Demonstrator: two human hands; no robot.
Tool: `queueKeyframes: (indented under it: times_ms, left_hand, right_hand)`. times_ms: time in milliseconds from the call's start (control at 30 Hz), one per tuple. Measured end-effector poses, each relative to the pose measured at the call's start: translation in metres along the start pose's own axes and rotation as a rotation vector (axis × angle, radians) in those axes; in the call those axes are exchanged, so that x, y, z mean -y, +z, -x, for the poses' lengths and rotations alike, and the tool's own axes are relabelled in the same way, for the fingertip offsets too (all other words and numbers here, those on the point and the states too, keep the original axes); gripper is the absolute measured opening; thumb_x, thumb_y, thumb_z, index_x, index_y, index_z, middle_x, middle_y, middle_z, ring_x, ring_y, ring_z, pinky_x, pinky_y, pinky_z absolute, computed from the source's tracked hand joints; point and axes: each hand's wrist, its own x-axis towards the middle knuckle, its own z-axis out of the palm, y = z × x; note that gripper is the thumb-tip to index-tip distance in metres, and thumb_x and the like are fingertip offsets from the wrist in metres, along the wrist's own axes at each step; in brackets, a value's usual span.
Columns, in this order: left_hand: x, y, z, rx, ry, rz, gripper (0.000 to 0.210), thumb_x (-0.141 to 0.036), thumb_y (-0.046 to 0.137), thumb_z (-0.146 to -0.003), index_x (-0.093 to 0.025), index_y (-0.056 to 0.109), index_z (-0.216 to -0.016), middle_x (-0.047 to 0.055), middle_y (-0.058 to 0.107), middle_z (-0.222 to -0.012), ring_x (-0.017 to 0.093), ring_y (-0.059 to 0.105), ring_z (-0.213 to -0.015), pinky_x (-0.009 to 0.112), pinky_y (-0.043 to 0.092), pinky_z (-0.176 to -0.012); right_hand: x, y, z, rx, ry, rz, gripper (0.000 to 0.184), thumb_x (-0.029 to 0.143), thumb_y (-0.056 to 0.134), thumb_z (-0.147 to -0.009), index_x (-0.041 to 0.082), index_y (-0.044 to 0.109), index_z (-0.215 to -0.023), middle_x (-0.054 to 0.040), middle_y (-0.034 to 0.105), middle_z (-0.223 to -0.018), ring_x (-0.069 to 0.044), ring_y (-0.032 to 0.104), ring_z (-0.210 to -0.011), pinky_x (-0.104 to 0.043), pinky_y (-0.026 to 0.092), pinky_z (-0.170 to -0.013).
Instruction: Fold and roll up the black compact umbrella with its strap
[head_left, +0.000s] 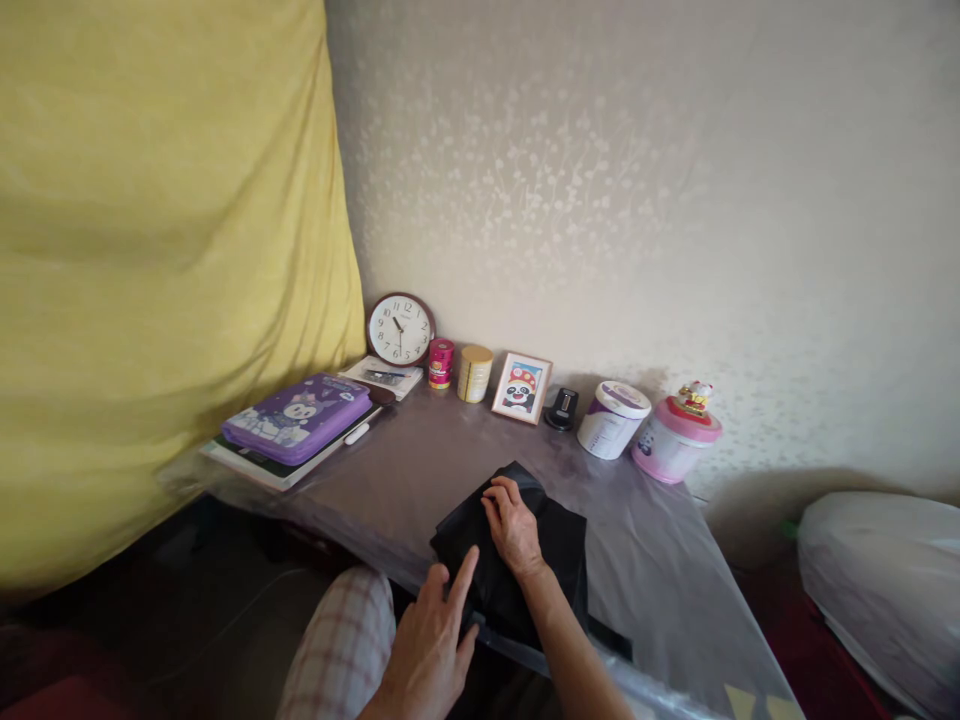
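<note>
A black folded sheet [559, 540], thin cloth or plastic, lies over the front edge of the table in creased layers. On top of it rests my right hand [514, 525], its fingers bent and drawn together on the dark material. My left hand [435, 635] is at the sheet's near left side, index finger stretched out and thumb apart, with nothing visible in it. Whether its fingertips touch the sheet I cannot tell.
A grey table [390, 465] under clear film carries a purple case [300, 415] at left. Along the wall stand a clock [401, 330], red can [441, 365], yellow can [475, 375], framed panda picture [521, 388], black gadget [562, 410], white tub [613, 422] and pink tub [675, 445].
</note>
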Motion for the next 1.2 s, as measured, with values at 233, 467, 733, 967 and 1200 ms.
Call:
queueKeyframes:
  times_ms: [233, 467, 733, 967, 1200]
  left_hand:
    - [-0.009, -0.007, -0.010, 0.186, -0.045, -0.113, 0.072, -0.016, 0.042, -0.084, -0.036, 0.002, -0.141, 0.014, 0.049, -0.119, 0.021, 0.063, -0.084, 0.030, 0.048, -0.071]
    - [-0.006, 0.000, -0.016, 0.267, -0.033, -0.064, 0.069, -0.019, 0.039, -0.088, -0.029, -0.003, -0.141, 0.008, 0.064, -0.094, 0.021, 0.064, -0.084, 0.029, 0.047, -0.072]
    - [-0.014, -0.004, -0.017, 0.283, -0.076, -0.115, 0.068, -0.016, 0.038, -0.088, -0.027, -0.001, -0.142, 0.012, 0.063, -0.096, 0.024, 0.065, -0.082, 0.033, 0.049, -0.069]
    - [-0.023, -0.016, -0.016, 0.318, -0.111, -0.125, 0.068, -0.014, 0.041, -0.087, -0.028, 0.003, -0.142, 0.013, 0.063, -0.101, 0.025, 0.064, -0.085, 0.036, 0.050, -0.072]
    - [-0.027, -0.016, -0.016, 0.338, -0.157, -0.117, 0.068, -0.016, 0.041, -0.088, -0.028, -0.001, -0.141, 0.012, 0.063, -0.101, 0.023, 0.064, -0.085, 0.032, 0.050, -0.073]
  right_hand:
    - [0.003, -0.003, -0.001, 0.002, -0.045, -0.014, 0.022, 0.025, 0.036, -0.091, 0.019, 0.057, -0.089, -0.0069, 0.056, -0.095, -0.013, 0.059, -0.081, -0.023, 0.049, -0.076]
    - [-0.002, -0.016, -0.005, 0.028, -0.090, -0.165, 0.020, 0.024, 0.038, -0.090, 0.020, 0.058, -0.092, -0.0076, 0.057, -0.099, -0.015, 0.057, -0.090, -0.027, 0.047, -0.082]
    - [-0.013, -0.036, -0.042, 0.207, -0.325, -0.123, 0.031, 0.009, 0.042, -0.082, 0.021, 0.060, -0.103, -0.0052, 0.062, -0.107, -0.019, 0.049, -0.111, -0.040, 0.038, -0.096]
    - [0.005, -0.018, -0.061, 0.508, -0.428, 0.014, 0.013, 0.017, 0.055, -0.081, 0.020, 0.066, -0.088, -0.0019, 0.067, -0.087, -0.018, 0.053, -0.101, -0.033, 0.035, -0.093]
    - [-0.003, 0.009, -0.068, 0.595, -0.411, 0.056, 0.013, 0.022, 0.054, -0.085, 0.017, 0.066, -0.081, -0.0024, 0.067, -0.081, -0.014, 0.055, -0.081, -0.024, 0.039, -0.077]
